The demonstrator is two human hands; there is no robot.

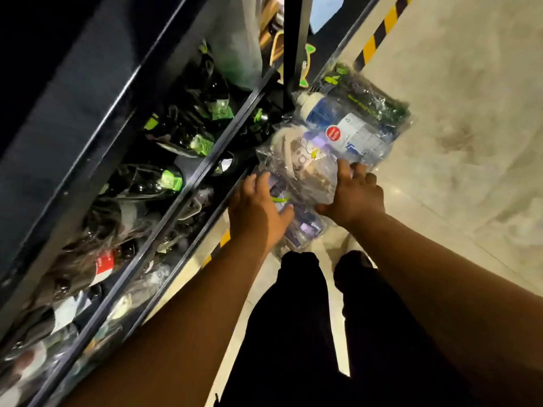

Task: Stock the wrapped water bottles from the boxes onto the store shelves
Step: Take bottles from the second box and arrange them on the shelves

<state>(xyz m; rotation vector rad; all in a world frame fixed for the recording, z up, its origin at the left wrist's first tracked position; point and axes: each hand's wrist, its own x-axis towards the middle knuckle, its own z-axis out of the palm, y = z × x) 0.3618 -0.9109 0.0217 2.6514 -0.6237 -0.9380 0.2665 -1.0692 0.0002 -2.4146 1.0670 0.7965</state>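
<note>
A pile of water bottles in clear plastic wrap lies on the pale floor beside the dark store shelves (188,177). My left hand (258,212) presses on the near end of a purple wrapped bottle (305,227), fingers curled onto it. My right hand (352,195) grips a beige and clear wrapped bottle (302,163) from the right. Beyond lie a blue bottle with a white cap (346,127) and a dark bottle with green print (370,95). Wrapped dark bottles with green tags (167,180) fill the shelves. No box is in view.
A black upright shelf post (293,39) stands just beyond the pile. Yellow and black hazard tape (379,30) runs along the floor edge. My dark-trousered legs (296,318) are below the pile. Pale floor (470,142) stretches to the right.
</note>
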